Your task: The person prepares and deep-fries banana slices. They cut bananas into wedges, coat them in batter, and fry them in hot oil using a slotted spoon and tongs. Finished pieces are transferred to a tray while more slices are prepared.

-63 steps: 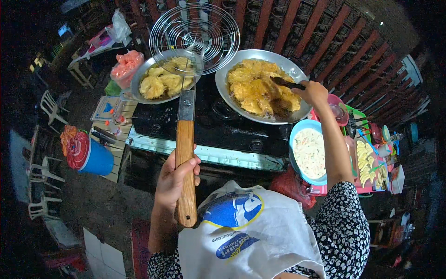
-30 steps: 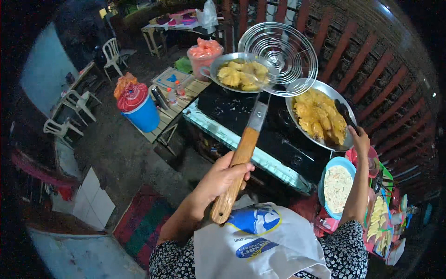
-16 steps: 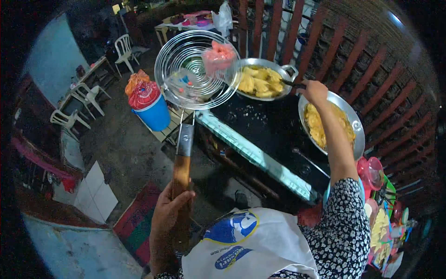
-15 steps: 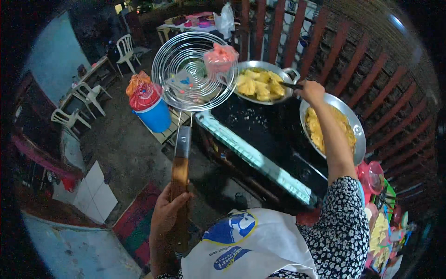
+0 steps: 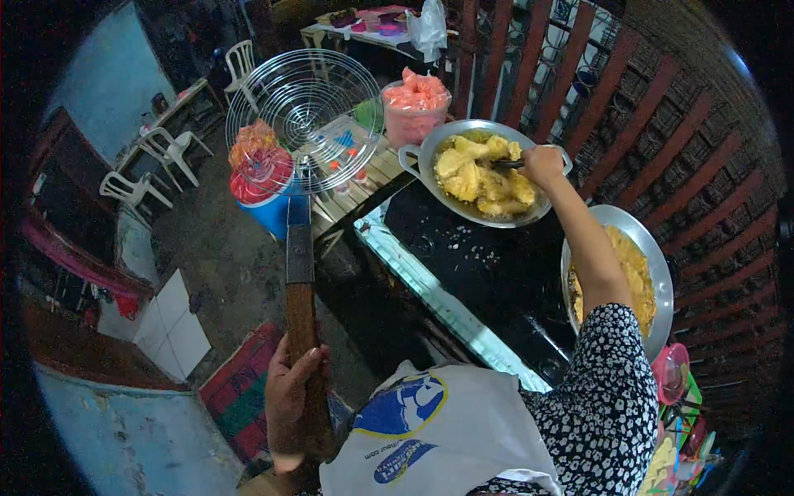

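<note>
My left hand (image 5: pixel 294 382) is wrapped round the brown wooden handle of a large round wire strainer (image 5: pixel 306 124), held up with its spiral basket at the far end. Nothing lies in that basket. My right hand (image 5: pixel 543 168) grips the dark handle of a utensil (image 5: pixel 508 164), whose head is hidden among yellow battered pieces (image 5: pixel 460 175). These pieces fry in oil in the far metal wok (image 5: pixel 428 157), and my hand is over its right rim. A second wok (image 5: pixel 661 285) sits nearer on the right, beneath my forearm, with more golden pieces (image 5: pixel 633 269) in it.
The black stove top (image 5: pixel 463 264) has a pale foil-like front edge (image 5: pixel 442 306). Beyond it, a tub (image 5: pixel 413 112) holds pink bags. A blue bucket (image 5: pixel 273 217) topped with bags stands left, behind the strainer. Reddish slats (image 5: pixel 608 103) fence the far right; plastic chairs (image 5: pixel 169 149) stand far left.
The view has shifted, bringing the far wok closer. My right hand has moved over the wok's rim, with the utensil further in among the pieces. The strainer has swung left relative to the tub.
</note>
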Motion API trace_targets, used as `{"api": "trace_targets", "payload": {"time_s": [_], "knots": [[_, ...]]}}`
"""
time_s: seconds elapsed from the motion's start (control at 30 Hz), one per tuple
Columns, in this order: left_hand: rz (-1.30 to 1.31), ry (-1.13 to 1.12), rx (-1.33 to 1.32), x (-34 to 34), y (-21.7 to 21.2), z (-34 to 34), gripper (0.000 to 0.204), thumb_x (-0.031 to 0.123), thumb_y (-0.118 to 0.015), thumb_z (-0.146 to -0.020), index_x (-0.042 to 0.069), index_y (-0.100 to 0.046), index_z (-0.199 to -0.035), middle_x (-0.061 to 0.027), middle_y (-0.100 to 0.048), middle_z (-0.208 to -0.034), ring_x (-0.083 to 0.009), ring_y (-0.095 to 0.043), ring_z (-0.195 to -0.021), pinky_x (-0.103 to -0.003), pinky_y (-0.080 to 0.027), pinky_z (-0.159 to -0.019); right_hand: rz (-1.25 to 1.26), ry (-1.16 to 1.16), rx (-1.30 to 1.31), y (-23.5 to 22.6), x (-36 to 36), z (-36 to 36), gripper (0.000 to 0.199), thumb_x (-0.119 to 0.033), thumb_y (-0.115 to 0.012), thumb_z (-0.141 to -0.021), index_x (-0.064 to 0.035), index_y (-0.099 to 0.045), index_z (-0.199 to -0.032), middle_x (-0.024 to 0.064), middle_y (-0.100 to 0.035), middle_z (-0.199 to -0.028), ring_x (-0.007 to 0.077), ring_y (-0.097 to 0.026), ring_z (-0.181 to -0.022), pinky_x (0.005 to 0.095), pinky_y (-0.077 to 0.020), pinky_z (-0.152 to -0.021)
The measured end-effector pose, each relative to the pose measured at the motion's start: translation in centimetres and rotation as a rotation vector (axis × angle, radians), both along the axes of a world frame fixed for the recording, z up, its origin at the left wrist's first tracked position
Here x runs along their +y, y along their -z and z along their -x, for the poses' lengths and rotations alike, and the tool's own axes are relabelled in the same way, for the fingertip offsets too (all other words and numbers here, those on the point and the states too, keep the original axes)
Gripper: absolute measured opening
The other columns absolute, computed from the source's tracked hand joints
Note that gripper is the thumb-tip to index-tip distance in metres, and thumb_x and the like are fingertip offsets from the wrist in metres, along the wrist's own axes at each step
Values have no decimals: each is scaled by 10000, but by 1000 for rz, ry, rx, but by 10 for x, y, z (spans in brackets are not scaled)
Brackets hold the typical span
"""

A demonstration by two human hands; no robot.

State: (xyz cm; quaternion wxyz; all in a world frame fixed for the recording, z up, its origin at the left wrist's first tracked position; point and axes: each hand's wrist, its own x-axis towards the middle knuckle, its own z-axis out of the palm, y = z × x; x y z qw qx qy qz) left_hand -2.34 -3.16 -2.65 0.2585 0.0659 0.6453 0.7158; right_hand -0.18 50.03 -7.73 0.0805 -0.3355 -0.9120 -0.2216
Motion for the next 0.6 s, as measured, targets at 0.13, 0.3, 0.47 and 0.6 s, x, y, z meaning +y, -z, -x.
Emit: {"api": "trace_targets", "payload": {"time_s": [0.13, 0.3, 0.47, 0.6], "knots": [[-39, -48, -4, 4, 6, -2, 351, 132, -612, -795, 51, -478, -1109, -24, -586, -826, -85, -544, -673, -218, -442, -571, 106, -60, 75, -35, -29, -20, 379, -454, -648, -659, -165, -663, -904, 85, -641, -769, 249, -621, -730, 384, -494, -625], [-50, -37, -30, 20, 8, -1, 361, 132, -606, -800, 50, -475, -1126, -13, -590, -811, -80, -543, -645, -217, -440, -557, 53, -85, 28, -17, -26, -29, 382, -465, -639, -656, -165, -663, -890, 92, -637, -773, 261, -617, -730, 388, -488, -623], [-90, 25, -25, 26, 16, 4, 379, 135, -609, -799, 52, -470, -1142, -14, -597, -823, -77, -541, -626, -218, -438, -534, 106, -57, 130, -22, -30, -39, 418, -499, -633, -651, -148, -662, -876, 92, -637, -773, 271, -615, -737, 393, -483, -616], [-109, 11, 8, 35, 34, 7, 381, 142, -614, -793, 54, -476, -1137, -16, -597, -835, -77, -541, -632, -213, -434, -521, 221, 41, 10, -30, -40, -56, 409, -476, -643, -646, -103, -668, -813, 111, -645, -836, 275, -625, -752, 378, -503, -632]]}}
